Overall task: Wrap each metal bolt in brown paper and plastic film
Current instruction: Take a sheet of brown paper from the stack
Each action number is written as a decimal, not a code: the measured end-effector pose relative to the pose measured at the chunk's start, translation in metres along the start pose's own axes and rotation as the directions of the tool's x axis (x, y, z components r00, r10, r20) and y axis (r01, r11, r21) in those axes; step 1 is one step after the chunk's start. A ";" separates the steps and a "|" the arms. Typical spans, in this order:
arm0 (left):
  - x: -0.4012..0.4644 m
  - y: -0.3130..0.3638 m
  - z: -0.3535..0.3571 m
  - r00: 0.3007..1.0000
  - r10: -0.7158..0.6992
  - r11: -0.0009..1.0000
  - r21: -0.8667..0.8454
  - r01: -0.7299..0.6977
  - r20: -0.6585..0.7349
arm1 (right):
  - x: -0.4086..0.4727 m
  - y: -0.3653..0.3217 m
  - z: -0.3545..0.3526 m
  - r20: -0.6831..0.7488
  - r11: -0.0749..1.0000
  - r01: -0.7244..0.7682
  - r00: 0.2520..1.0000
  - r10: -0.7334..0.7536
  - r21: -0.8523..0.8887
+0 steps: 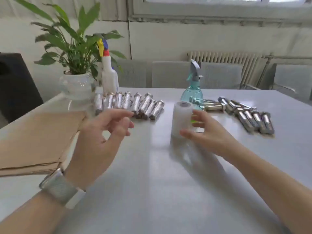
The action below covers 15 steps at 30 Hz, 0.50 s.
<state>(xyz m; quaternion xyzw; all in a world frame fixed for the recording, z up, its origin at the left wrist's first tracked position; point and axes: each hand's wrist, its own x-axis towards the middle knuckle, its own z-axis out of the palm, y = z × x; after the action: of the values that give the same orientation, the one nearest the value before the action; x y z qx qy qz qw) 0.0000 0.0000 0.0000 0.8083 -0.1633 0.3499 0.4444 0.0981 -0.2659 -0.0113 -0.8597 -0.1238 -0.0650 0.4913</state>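
between bolts | right hand (205,132) curls round upright white plastic film roll (182,119), mid-bench (152,183) | left hand (103,134) loose, empty | next: bare steel bolt (265,121), brown paper sheet (33,142)

Beyond your hands you have a pale grey table (152,191), glossy enough to catch the daylight. Grey chairs (170,74) line its far edge, and a dark chair (15,85) sits off past your left hand. Behind the chairs, beyond your right hand, a ribbed radiator (224,59) hangs on the off-white wall (168,39). Above it runs a window (219,4), bright with daylight.
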 end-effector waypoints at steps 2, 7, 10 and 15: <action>0.013 0.000 0.011 0.980 -0.161 0.986 -0.020 0.164 0.118 | -0.001 -0.006 0.007 0.009 0.993 -0.052 0.999 0.051 0.107; 0.041 -0.015 0.040 0.888 -0.393 0.906 -0.066 0.418 0.239 | 0.001 -0.014 0.019 -0.090 0.971 -0.072 0.992 0.094 0.226; 0.037 -0.017 0.055 0.892 -0.389 0.895 -0.134 0.425 0.229 | -0.001 -0.010 0.019 -0.091 0.976 -0.023 0.995 0.043 0.215; 0.034 -0.018 0.065 0.879 -0.395 0.860 -0.228 0.456 0.267 | -0.002 -0.015 0.019 0.012 0.953 0.011 1.000 -0.015 0.303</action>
<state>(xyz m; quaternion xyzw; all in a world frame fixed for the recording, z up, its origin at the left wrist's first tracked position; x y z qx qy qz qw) 0.0620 -0.0426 -0.0104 0.7844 -0.0744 0.1277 0.6023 0.0916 -0.2425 -0.0090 -0.7738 -0.1415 -0.0427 0.6160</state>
